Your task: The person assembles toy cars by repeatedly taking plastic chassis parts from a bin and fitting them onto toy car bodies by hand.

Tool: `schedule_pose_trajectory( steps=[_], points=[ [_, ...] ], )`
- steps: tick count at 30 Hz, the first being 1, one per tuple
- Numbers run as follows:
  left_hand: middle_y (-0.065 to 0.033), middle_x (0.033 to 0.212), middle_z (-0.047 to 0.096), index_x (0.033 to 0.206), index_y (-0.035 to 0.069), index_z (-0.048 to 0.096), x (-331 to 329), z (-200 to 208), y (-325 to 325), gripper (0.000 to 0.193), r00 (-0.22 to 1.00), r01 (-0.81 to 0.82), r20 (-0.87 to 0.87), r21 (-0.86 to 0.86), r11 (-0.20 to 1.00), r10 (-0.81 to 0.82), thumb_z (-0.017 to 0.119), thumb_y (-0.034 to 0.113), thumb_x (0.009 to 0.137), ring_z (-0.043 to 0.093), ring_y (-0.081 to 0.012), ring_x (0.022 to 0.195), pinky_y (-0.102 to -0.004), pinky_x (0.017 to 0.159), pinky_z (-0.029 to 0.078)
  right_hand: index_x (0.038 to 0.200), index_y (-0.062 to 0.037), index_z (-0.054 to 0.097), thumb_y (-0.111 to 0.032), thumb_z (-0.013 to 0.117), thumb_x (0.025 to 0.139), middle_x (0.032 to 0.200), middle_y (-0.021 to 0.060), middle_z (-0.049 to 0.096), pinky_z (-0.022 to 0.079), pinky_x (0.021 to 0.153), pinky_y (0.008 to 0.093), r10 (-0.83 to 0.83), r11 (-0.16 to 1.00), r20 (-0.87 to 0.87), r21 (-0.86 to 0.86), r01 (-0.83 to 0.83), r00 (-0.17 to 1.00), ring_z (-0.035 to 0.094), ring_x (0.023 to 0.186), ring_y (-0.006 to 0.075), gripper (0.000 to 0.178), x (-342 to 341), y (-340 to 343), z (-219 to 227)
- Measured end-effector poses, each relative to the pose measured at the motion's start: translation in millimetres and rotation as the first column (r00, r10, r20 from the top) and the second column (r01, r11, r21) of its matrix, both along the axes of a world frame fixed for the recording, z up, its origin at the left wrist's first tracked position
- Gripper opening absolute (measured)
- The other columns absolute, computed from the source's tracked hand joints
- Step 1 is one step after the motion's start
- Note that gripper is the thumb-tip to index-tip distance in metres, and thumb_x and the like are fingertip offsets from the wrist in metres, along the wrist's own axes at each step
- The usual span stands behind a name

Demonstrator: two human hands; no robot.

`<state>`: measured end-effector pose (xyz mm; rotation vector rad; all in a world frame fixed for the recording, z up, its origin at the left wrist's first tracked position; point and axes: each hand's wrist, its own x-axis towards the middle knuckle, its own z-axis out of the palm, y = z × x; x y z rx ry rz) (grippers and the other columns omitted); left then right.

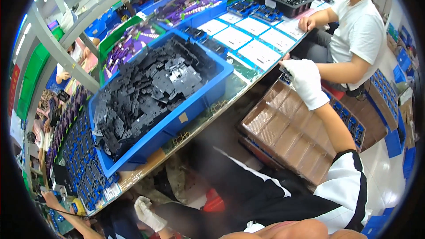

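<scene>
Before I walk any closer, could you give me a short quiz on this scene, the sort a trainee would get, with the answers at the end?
1. Multiple choice: What fills the big blue bin?
a) white cups
b) black plastic parts
c) red balls

2. True or false: Both of the camera wearer's hands are ungloved.

3. Fill in the blank: The divided tray near the camera wearer's right hand is ____ in colour.

Key:
1. b
2. False; the left hand and the right hand both wear white gloves.
3. brown
</scene>
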<state>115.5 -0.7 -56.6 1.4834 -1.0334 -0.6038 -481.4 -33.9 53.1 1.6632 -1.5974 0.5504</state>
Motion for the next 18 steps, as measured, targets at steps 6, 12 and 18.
schedule_pose_trajectory(
  steps=[6,12,18],
  points=[
    [-0.0024,0.081,0.058,0.094,0.001,0.060,-52.4,-9.4,10.5,0.019,0.981,0.193,-0.010,0.144,0.970,-0.194,0.044,0.010,0.096,0.051,-0.0095,0.071,-0.0231,0.068,0.043,0.096,-0.0070,0.065,0.000,0.066,0.066,0.089,0.0094,0.066,0.050,0.073,0.0363,0.133,0.969,0.156,-0.228,-0.095,0.979,0.064,0.081,0.0284,0.030,-1.1,45.8,20.5],
    [-0.0061,0.087,0.063,0.099,0.001,0.063,-119.7,-2.1,12.0,0.026,0.894,0.403,-0.248,0.079,0.912,-0.374,0.053,0.025,0.096,0.060,-0.0135,0.075,-0.0247,0.066,0.048,0.086,-0.0089,0.063,-0.007,0.074,0.066,0.092,0.0098,0.058,0.051,0.074,0.0373,0.567,0.811,0.353,-0.401,-0.427,0.744,0.063,0.087,0.0287,0.022,73.3,81.4,23.1],
    [-0.0111,0.104,0.064,0.118,-0.002,0.056,-197.3,45.8,10.0,0.055,0.454,0.706,-0.584,-0.225,0.672,-0.673,0.053,0.047,0.093,0.062,-0.0205,0.092,-0.0344,0.084,0.050,0.081,-0.0069,0.059,-0.015,0.072,0.079,0.091,0.0138,0.060,0.051,0.075,0.0401,0.762,0.454,0.647,-0.565,-0.689,-0.028,0.063,0.088,0.0329,0.015,143.6,73.3,-10.1]
  ],
)
